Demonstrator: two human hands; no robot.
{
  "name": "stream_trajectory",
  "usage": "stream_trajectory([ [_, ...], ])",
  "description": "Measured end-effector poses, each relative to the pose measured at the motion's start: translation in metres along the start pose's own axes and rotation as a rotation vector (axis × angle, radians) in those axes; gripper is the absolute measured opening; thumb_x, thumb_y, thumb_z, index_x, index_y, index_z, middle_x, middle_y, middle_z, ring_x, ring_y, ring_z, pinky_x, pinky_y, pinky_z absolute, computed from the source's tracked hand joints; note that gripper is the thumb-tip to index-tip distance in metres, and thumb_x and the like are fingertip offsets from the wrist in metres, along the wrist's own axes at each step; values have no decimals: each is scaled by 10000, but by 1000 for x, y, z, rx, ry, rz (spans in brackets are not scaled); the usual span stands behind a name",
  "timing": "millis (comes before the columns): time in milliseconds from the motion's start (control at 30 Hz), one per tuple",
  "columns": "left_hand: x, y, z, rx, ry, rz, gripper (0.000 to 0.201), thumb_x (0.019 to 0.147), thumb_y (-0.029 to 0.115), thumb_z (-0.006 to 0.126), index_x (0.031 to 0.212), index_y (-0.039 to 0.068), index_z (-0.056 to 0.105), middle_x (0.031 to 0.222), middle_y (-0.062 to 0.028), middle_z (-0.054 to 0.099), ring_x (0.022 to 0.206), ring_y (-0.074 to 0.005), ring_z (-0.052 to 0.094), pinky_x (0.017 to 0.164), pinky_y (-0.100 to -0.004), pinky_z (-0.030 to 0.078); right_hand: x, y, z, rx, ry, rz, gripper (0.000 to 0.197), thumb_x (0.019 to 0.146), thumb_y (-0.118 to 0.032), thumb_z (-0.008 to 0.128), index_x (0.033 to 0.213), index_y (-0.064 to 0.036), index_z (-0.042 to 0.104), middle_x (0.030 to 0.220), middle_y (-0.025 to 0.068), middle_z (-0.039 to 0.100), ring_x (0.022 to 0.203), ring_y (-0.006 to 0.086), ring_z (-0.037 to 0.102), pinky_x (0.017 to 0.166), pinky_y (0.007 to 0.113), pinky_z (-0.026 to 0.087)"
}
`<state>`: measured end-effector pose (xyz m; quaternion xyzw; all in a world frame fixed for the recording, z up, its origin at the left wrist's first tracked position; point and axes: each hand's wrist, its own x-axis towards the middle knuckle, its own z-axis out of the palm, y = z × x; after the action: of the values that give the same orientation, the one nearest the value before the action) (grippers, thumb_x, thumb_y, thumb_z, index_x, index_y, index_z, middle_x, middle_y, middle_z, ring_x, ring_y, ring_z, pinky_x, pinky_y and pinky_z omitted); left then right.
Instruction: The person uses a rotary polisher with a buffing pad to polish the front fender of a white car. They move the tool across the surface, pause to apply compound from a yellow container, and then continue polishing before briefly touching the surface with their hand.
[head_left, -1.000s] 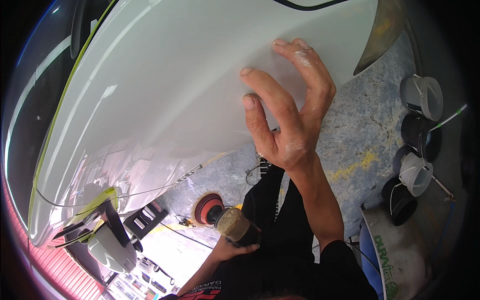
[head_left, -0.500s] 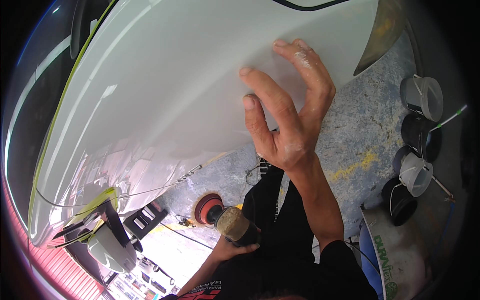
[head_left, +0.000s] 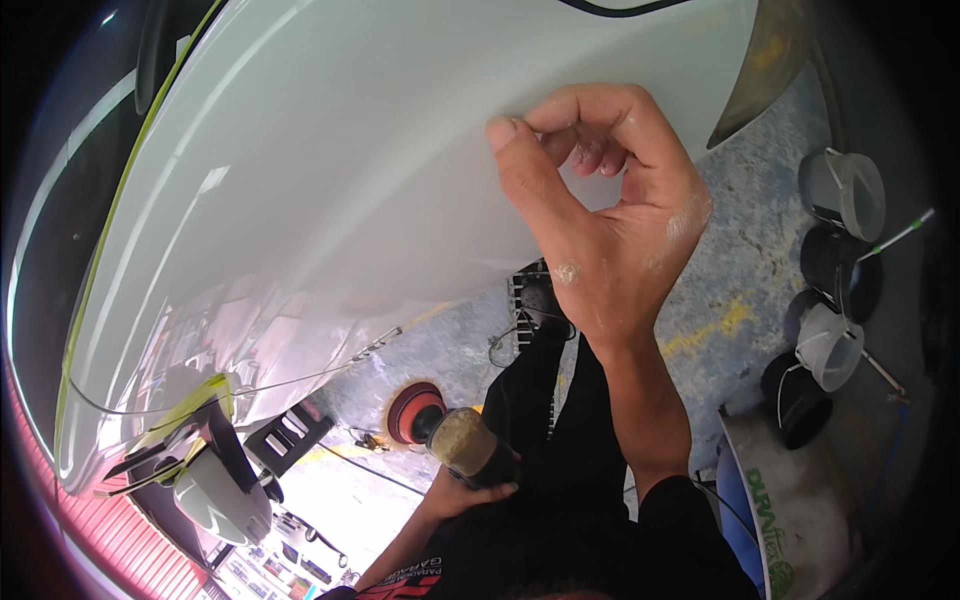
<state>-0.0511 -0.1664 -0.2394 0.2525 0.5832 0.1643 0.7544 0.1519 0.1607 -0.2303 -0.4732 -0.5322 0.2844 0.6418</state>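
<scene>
A glossy white car body panel (head_left: 380,170) fills the upper left. In front of it hangs my right hand (head_left: 620,210), dusted with white residue. Its thumb and index finger are pinched together, the other fingers curled in. Whether anything tiny sits in the pinch cannot be seen. Low by my body, my left hand (head_left: 470,494) is wrapped round a power polisher (head_left: 468,445). The tool has a dusty tan and black body. Its round, red-orange pad (head_left: 410,412) faces up and left, apart from the panel.
Several buckets (head_left: 845,195) stand along the right side, with a thin stick above them. A white sack (head_left: 800,500) leans at the lower right. The car's side mirror (head_left: 215,495) juts out at lower left, near a black slotted piece (head_left: 290,440). A cable crosses the paint-stained floor (head_left: 700,290).
My right hand has turned and closed from spread fingers near the panel into a pinch, its wrist shifting slightly right. My left hand and the polisher stay almost still.
</scene>
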Motion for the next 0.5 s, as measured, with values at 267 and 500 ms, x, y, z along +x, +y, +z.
stream_trajectory([
  [267, 2, 3, 0, -12, 9, 12, 567, 855, 204, 973, 1310, 49, 673, 1287, -88, 754, 1232, -211, 715, 1087, -403, 553, 3, -4, 0, -2, -1, 32, 140, 840, -14, 880, 916, -63, 773, 775, -70, 702, 755, 42, 502, 735, 262, 393],
  [500, 3, 5, -1, -14, 6, -10, 571, 851, 205, 978, 1313, 51, 679, 1284, -84, 755, 1224, -205, 717, 1082, -400, 556, 3, -2, -2, 29, 5, 39, 136, 843, -21, 883, 929, -52, 781, 776, -61, 713, 759, 41, 512, 743, 265, 397],
])
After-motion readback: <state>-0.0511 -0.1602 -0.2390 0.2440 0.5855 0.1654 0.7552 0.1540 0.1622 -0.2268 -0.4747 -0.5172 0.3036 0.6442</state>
